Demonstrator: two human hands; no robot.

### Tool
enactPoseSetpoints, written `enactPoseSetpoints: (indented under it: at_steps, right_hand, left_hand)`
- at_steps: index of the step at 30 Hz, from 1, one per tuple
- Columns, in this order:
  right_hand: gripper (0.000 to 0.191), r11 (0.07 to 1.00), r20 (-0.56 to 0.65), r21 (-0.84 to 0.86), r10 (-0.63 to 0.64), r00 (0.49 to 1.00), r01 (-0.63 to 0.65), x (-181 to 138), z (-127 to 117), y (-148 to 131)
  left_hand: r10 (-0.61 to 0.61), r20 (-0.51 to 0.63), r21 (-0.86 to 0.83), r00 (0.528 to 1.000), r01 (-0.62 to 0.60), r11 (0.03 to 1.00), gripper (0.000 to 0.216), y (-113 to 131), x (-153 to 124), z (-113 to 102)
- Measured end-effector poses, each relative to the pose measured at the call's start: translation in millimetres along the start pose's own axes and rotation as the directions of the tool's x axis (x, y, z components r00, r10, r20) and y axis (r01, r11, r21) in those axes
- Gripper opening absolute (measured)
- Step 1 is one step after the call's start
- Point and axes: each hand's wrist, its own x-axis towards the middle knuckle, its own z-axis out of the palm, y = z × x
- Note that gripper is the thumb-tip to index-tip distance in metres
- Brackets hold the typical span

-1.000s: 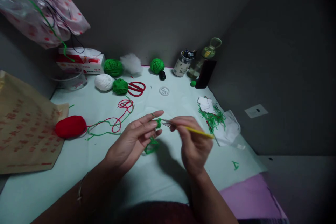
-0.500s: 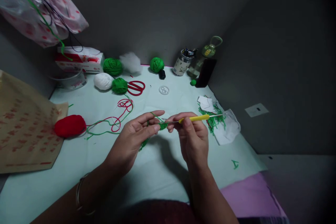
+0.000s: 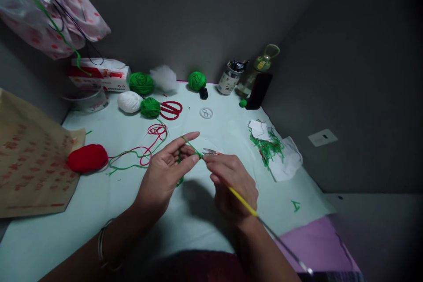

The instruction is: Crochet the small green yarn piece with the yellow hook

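Left hand (image 3: 161,172) pinches the green yarn (image 3: 199,155) above the bench (image 3: 76,207), one strand pulled taut; right hand (image 3: 234,183) has its grip closed round the yellow-handled hook (image 3: 243,201), tip apparently at the yarn, mostly hidden.

We see a slim crochet hook (image 3: 243,202) with a yellow handle and a metal shaft, slanting down to the right from the right grip (image 3: 235,181); fingers hide its upper end. We see green yarn (image 3: 191,145) running straight from the raised index finger of the left grip (image 3: 165,171) to the pinched fingertips, with more green hanging below.
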Motion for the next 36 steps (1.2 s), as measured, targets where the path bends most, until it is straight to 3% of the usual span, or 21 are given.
enactPoseSetpoints:
  at_steps: [6,10,13,16,19,21,23,26,28,30,33,36]
  right_hand:
    - [0.027,0.988,-0.043,0.132,0.082,0.996,-0.075,4.6,0.8,4.4]
    - [0.029,0.991,0.014,-0.132,-0.029,0.999,0.031,1.2,2.9,3.0]
    - [0.034,0.960,0.026,-0.274,-0.054,0.998,0.059,-2.8,2.7,1.3]
    - [0.027,0.992,-0.066,-0.011,0.125,0.990,-0.126,0.3,0.3,2.6]
    - [0.022,0.879,-0.110,0.368,0.365,0.924,-0.303,7.8,1.6,6.4]
    - [0.019,0.822,-0.064,0.452,0.416,0.907,-0.346,10.7,5.1,8.0]
    - [0.019,0.842,-0.047,0.413,0.401,0.915,-0.348,10.1,8.6,7.4]
    - [0.025,0.958,-0.058,0.166,0.247,0.967,-0.234,4.3,10.0,3.5]
    - [0.032,0.993,-0.018,-0.026,0.117,0.993,-0.117,0.6,7.7,1.6]
    - [0.036,0.995,-0.008,-0.060,0.082,0.997,-0.082,-0.2,4.3,1.8]
    - [0.028,0.947,-0.097,0.214,0.265,0.959,-0.240,4.2,0.6,5.3]
    - [0.022,0.803,-0.065,0.476,0.440,0.896,-0.360,9.4,1.9,8.1]
  left_hand:
    - [-0.017,0.030,-0.017,0.999,0.018,1.000,0.042,1.4,-1.1,1.6]
    - [-0.041,0.048,-0.065,0.998,0.044,0.997,0.047,0.0,-1.2,3.6]
    - [-0.190,0.162,-0.221,0.968,0.223,0.949,0.047,2.1,0.0,3.7]
    - [-0.279,0.207,-0.298,0.938,0.332,0.895,0.039,6.9,2.1,1.8]
    - [-0.245,0.183,-0.282,0.952,0.290,0.915,0.039,9.6,2.6,0.6]
    - [-0.202,0.177,-0.226,0.963,0.240,0.944,0.041,8.2,1.6,1.5]
    - [-0.152,0.152,-0.179,0.977,0.178,0.968,0.043,5.1,0.1,3.4]
    - [-0.106,0.100,-0.182,0.989,0.123,0.976,0.047,0.5,-1.4,5.9]
    - [-0.150,0.119,-0.220,0.982,0.174,0.960,0.045,-0.2,-0.9,6.0]
    - [-0.226,0.162,-0.272,0.960,0.264,0.925,0.040,1.2,0.7,4.6]
    - [-0.273,0.168,-0.323,0.947,0.314,0.893,0.035,4.6,3.4,1.8]
    - [-0.192,0.113,-0.253,0.975,0.215,0.943,0.039,4.3,3.3,0.8]
